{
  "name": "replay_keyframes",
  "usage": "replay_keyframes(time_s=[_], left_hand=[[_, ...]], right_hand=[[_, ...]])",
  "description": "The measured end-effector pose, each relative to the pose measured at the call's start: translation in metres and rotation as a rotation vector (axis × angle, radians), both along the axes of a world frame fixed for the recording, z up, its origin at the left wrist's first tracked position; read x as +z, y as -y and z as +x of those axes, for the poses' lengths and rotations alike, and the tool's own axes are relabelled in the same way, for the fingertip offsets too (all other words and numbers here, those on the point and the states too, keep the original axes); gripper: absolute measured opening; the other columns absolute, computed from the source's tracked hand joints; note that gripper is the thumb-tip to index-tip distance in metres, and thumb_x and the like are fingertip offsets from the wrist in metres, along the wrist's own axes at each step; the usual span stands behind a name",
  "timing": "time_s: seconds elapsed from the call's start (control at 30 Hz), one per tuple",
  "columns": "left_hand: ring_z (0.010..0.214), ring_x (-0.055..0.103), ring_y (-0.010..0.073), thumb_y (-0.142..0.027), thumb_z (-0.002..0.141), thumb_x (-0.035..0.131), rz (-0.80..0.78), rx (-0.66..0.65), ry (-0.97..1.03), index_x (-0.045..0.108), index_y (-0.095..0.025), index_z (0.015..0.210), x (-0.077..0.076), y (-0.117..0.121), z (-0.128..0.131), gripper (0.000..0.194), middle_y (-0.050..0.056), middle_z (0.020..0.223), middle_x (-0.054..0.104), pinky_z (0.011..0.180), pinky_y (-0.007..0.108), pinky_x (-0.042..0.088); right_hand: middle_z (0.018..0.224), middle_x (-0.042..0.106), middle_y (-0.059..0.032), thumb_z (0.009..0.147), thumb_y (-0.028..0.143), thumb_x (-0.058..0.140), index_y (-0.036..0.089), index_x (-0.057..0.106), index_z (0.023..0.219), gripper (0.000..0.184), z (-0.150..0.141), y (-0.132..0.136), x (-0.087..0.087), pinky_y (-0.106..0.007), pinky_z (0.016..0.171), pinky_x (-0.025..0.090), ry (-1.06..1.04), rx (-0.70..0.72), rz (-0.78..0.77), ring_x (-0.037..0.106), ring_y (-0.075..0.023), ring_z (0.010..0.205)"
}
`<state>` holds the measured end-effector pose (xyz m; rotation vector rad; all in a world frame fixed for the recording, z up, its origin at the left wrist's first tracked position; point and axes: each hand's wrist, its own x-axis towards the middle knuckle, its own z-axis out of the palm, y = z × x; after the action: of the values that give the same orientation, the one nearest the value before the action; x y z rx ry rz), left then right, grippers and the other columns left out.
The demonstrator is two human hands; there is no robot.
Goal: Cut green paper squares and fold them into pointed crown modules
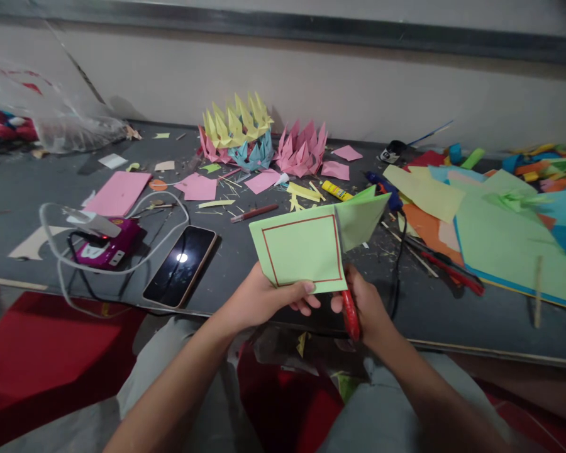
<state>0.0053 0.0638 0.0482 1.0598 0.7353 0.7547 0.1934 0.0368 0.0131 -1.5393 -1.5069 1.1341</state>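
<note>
Scissors [351,314] with a red handle sit clamped in my right hand [365,308], just below the lower right corner of the folded green paper [306,242], which I take as my landmark. Their long axis points away from me, leaning slightly left, almost in line with the right side of the brown-red rectangle [302,255] drawn on that paper. A narrow grey strip at the seam beside that side looks like a blade [338,228]; how far the blades stand apart I cannot tell. On the far side of it a green flap [363,220] angles off to the right and away from me.

My left hand [264,296] is closed on the paper's lower left part, thumb lying on the front at the bottom edge, some fingers curled beneath. The paper is held up over the table edge [476,349], tilted so that I see the whole rectangle. Of my two hands, the right is the nearer to the seam, while the left is across the drawn panel from it.

Beyond the paper lie a yellow glue stick [336,190] and a marker [255,213]; to its left, a smartphone [179,267].
</note>
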Motion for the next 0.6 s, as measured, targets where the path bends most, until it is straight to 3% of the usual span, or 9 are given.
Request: replay_keyframes(time_s=[0.23, 0.6], left_hand=[[0.056, 0.064, 0.011, -0.024, 0.075, 0.066, 0.035, 0.031, -0.071, 0.065, -0.009, 0.083, -0.002, -0.003, -0.008, 0.018, 0.007, 0.069, 0.071, 0.054, 0.018, 0.053], [0.053, 0.064, 0.0128, -0.024, 0.073, 0.067, -0.006, -0.001, -0.102, 0.063, -0.007, 0.093, 0.003, -0.001, -0.016, 0.026, 0.008, 0.068, 0.07, 0.051, 0.02, 0.054]], right_hand=[[0.055, 0.063, 0.0046, 0.07, 0.027, 0.043, 0.023, 0.046, 0.082, 0.013, -0.004, 0.001, 0.003, -0.022, 0.046, 0.037, 0.03, 0.032, -0.062, 0.051, -0.0114, 0.042], [0.056, 0.064, 0.0055, 0.067, 0.023, 0.044, 0.021, 0.049, 0.092, 0.026, -0.007, 0.003, 0.007, -0.022, 0.047, 0.039, -0.042, 0.105, -0.061, 0.052, -0.0119, 0.045]])
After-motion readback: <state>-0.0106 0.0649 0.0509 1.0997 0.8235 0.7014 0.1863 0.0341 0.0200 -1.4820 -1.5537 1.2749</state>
